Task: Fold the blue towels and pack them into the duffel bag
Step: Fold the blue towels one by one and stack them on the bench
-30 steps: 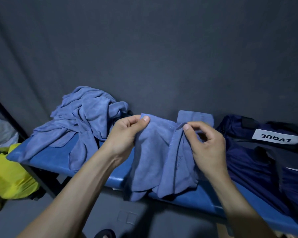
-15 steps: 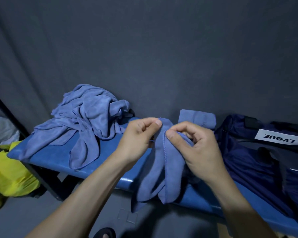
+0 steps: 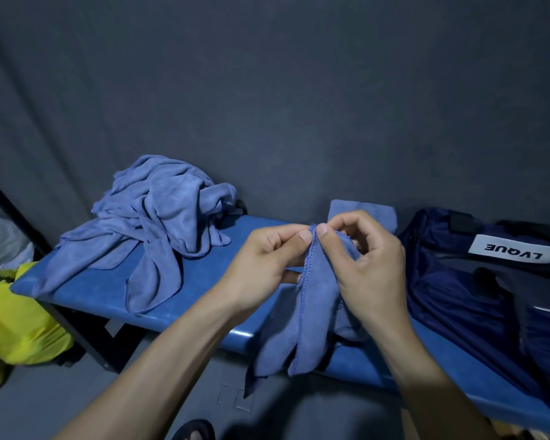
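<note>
Above bench [image 3: 204, 300], towel [image 3: 315, 312] between hands [image 3: 315, 236].

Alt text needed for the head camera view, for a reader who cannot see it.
Both hands, left hand and right hand, pinch the top edge of a blue towel hanging over a blue bench. A pile of unfolded towels lies left, a navy duffel bag right.

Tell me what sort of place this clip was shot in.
Probably a changing room or gym corner, though that is a guess: a blue padded bench against a dark curtain backdrop, with a navy duffel bag on the bench.
</note>
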Tool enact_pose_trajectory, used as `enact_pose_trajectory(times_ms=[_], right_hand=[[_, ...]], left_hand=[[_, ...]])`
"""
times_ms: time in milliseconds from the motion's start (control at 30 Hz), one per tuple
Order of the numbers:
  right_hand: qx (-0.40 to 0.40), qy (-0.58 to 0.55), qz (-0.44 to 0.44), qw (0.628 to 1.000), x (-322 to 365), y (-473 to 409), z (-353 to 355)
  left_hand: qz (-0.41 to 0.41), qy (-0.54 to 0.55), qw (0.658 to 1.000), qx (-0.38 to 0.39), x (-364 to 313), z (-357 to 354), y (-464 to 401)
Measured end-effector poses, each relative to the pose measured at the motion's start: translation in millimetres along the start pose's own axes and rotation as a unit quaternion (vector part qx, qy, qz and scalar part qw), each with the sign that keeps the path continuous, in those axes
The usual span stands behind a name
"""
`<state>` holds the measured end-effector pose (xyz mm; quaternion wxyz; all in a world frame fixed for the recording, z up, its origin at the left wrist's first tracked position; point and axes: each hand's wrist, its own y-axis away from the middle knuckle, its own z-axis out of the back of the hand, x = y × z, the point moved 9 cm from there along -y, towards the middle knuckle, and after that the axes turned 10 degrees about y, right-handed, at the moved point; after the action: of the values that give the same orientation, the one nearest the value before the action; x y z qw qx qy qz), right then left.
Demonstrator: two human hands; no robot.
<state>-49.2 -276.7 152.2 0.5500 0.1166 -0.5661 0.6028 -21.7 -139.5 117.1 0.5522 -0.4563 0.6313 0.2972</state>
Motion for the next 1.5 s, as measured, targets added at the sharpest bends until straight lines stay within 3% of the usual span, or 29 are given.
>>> enact_pose_trajectory(times_ms=[167,267,367,467,567,633,767,867,933,1067,1267,1500], right_hand=[[-0.026,0.009,0.024,0.999,4,2,4],[-0.029,0.021,0.032,0.999,5,2,3],[0.062,-0.03,0.003,0.998,-1,-1,-10],[0.172,-0.057,0.019,0.983,-3,-3,-17],[0.196,-0.051,0.033,0.979,-7,-6,-12],[0.172,-0.041,0.044,0.983,-7,-9,-6],[0.039,-0.06,0.09,0.993,9,-16,22],[-0.023,-0.061,0.117,0.991,22,-22,41],[-0.037,-0.066,0.134,0.988,33,-25,47],[-0.033,-0.072,0.159,0.984,52,-31,44],[-0.068,-0.059,0.148,0.985,60,-42,50],[-0.108,-0.106,0.132,0.98,53,-51,70]], left_hand=[[-0.003,-0.01,1.0,0.021,-4,-7,3],[-0.04,-0.078,0.996,0.006,-6,-2,2],[-0.096,-0.165,0.981,0.022,-10,1,0],[-0.112,-0.181,0.977,0.029,-14,2,1],[-0.117,-0.174,0.978,0.014,-10,8,0],[-0.102,-0.155,0.983,0.002,-6,14,-2],[-0.045,-0.121,0.988,0.083,8,11,-1],[-0.042,-0.11,0.989,0.093,7,14,1],[-0.073,-0.116,0.988,0.07,-1,16,2],[-0.171,-0.229,0.958,0.004,-17,21,4],[-0.139,-0.195,0.968,0.071,-18,0,11],[-0.102,-0.324,0.932,0.126,9,3,10]])
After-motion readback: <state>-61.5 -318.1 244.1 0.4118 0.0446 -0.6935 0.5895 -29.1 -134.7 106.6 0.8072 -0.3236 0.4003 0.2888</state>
